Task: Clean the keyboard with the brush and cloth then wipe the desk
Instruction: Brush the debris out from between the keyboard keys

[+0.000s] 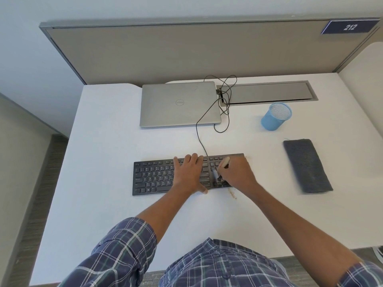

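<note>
Head camera, looking down on the desk. Risks flicking loosened debris off the keyboard onto the white surface, judging by the brownish crumbs lying just in front of its lower right corner; likely means more to wipe up later. Could also drive dirt deeper between the keys by pressing the bristles down hard instead of sweeping outward. Might press keys by accident with the left hand, laid flat with fingers straight and spread across the middle keys to steady the board; probably harmless with the laptop closed, though with the black cable running up toward it. Could skid the board sideways on lifting that steadying palm. Grips the brush in the right hand, fingers curled round the pale handle, bristle end pointing down onto the keys at the right end, close beside the left hand. Leaves the grey cloth folded on the desk well to the right of the brushing hand, apart from the keyboard and untouched, with the blue mesh cup standing behind it.
</note>
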A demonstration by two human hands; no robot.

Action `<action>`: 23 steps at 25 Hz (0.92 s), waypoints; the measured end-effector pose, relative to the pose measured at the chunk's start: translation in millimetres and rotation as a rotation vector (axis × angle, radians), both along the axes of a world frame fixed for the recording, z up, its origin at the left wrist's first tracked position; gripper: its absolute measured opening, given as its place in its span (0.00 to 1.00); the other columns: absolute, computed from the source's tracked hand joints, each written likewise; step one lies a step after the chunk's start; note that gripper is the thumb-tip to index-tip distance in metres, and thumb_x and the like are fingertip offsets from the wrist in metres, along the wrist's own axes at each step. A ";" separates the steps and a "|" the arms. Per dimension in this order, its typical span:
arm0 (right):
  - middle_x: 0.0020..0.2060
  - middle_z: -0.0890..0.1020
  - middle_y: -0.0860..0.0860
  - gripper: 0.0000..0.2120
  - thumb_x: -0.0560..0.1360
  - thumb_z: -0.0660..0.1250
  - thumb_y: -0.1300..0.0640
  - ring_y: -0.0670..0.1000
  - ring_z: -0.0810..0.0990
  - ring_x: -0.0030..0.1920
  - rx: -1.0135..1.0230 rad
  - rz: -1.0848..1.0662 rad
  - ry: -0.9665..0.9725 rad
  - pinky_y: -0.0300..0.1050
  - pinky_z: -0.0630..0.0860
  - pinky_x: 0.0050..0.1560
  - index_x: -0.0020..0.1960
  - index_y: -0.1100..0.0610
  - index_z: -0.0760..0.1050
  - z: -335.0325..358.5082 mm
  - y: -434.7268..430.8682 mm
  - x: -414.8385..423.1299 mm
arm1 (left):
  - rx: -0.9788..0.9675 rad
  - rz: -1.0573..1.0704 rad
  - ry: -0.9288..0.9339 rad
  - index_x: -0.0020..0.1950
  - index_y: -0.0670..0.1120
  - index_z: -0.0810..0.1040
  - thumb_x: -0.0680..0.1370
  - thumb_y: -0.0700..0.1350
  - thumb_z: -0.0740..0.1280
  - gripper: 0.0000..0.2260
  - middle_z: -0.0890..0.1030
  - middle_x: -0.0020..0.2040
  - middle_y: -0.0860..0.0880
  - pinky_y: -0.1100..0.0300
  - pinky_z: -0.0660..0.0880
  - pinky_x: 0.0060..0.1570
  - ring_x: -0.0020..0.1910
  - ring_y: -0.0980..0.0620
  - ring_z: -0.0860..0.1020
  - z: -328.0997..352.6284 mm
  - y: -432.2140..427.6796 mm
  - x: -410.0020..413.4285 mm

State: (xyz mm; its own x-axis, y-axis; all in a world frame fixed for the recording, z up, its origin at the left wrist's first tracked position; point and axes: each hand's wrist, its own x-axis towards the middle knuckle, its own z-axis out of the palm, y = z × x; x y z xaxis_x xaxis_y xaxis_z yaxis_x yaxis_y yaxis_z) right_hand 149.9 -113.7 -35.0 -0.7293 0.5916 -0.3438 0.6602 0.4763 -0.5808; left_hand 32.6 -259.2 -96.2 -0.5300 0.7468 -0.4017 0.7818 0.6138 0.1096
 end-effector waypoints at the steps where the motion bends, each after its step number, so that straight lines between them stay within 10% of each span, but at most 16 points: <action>1: 0.31 0.84 0.48 0.08 0.73 0.70 0.59 0.53 0.85 0.36 -0.001 -0.010 0.002 0.52 0.83 0.38 0.35 0.55 0.84 2.9 2.3 -2.0 | 0.001 0.000 0.001 0.85 0.49 0.55 0.64 0.72 0.80 0.59 0.62 0.80 0.49 0.27 0.54 0.79 0.81 0.44 0.61 0.1 0.1 0.0; 7: 0.36 0.86 0.44 0.10 0.68 0.67 0.45 0.50 0.85 0.40 -0.023 -0.093 0.076 0.52 0.84 0.46 0.42 0.49 0.84 6.8 11.3 -22.7 | -0.013 -0.003 0.004 0.85 0.49 0.55 0.64 0.73 0.80 0.59 0.62 0.80 0.49 0.27 0.55 0.79 0.81 0.44 0.61 0.9 0.4 0.4; 23: 0.33 0.83 0.43 0.06 0.77 0.71 0.55 0.50 0.80 0.35 0.063 -0.037 0.133 0.34 0.73 0.30 0.43 0.54 0.84 8.2 -9.2 -30.3 | -0.006 0.000 0.011 0.84 0.50 0.56 0.64 0.73 0.79 0.59 0.64 0.78 0.50 0.27 0.56 0.79 0.79 0.45 0.64 1.0 0.0 0.3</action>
State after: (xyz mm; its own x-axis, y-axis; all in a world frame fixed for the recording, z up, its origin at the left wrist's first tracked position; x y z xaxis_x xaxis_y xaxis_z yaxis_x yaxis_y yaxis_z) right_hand 119.6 -122.9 -26.8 -0.7432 0.6361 -0.2074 0.5973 0.4913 -0.6339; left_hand 32.9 -259.2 -95.3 -0.5340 0.7446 -0.4004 0.7831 0.6142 0.0978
